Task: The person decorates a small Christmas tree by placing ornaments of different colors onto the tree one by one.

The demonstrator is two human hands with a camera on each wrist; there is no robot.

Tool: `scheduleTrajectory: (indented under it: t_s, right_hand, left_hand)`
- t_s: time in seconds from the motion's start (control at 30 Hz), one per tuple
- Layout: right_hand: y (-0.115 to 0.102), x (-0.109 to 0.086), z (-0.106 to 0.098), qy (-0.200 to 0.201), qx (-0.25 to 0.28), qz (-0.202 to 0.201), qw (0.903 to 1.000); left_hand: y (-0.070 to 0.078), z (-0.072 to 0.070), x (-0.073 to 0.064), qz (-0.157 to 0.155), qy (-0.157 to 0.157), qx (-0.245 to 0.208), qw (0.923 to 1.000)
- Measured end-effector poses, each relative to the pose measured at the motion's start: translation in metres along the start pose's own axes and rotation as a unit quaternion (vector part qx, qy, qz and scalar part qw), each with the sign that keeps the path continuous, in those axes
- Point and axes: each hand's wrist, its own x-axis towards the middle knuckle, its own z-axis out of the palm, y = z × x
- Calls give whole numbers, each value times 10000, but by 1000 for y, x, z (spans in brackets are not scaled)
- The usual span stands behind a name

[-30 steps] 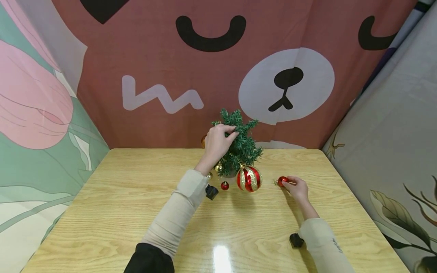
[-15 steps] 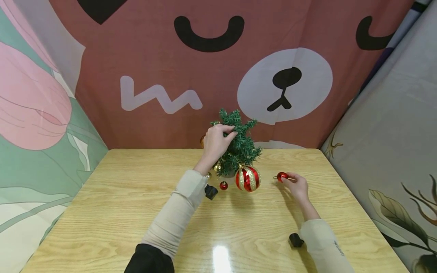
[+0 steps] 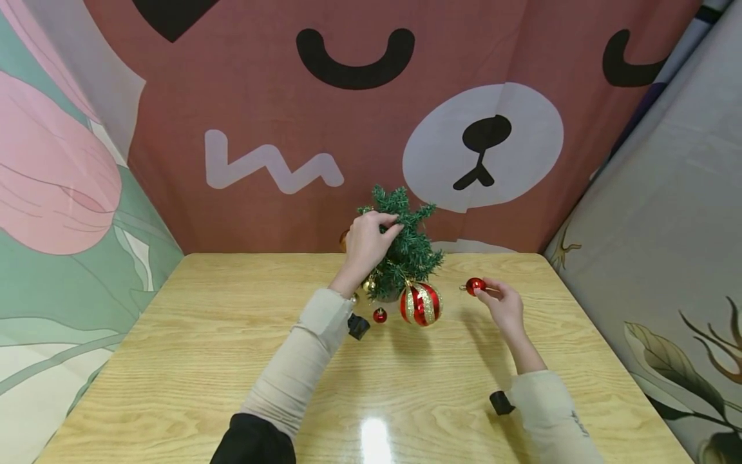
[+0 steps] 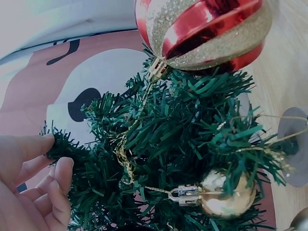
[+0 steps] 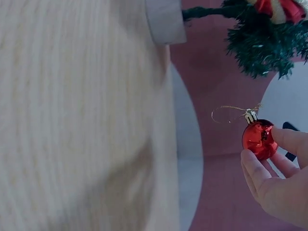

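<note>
A small green artificial Christmas tree (image 3: 408, 248) stands near the table's back edge. My left hand (image 3: 369, 240) pinches a branch tip (image 4: 62, 144) on the tree's upper part between thumb and fingers. Held in my right hand (image 3: 505, 309), to the right of the tree, is a shiny red bauble (image 3: 476, 287); its gold cap and thin string loop (image 5: 226, 108) point toward the tree, apart from it. A large red-and-gold striped bauble (image 3: 421, 304) hangs at the front of the tree. Gold baubles (image 4: 228, 193) hang on the left side, partly hidden by my left arm.
Another small red bauble (image 3: 379, 315) is in front of the tree's base (image 5: 166, 21). Black wrist cameras (image 3: 358, 327) sit by both cuffs. Behind the wooden table (image 3: 232, 361) hangs a brown curtain (image 3: 261, 219) with a bear print; patterned cloths flank both sides.
My right hand has raised the red bauble and shifted it slightly toward the tree. The left hand stays at the same branch.
</note>
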Motion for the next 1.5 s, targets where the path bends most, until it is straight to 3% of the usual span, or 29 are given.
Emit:
scheduleTrajectory:
  t_s: [0.27,0.53,0.8,1.23,1.5]
  right_hand:
    - [-18,-2,3,110,670,-495,9965]
    - [-43,-7,4,-4,787,-902,9928]
    - [-64,-11,7,-101,1015,-1079,9889]
    - [-94,-13,18,-205,1684,-1609,9723]
    - [-108,-13,22,-327,1744,-1823,9671]
  left_hand:
    - [-1,1,1,61,20,66,10000]
    - [1,1,0,100,1,349,9993]
    - [1,1,-1,129,-25,358,9993]
    - [2,0,-1,192,21,408,9990]
    - [2,1,-1,172,43,382,9991]
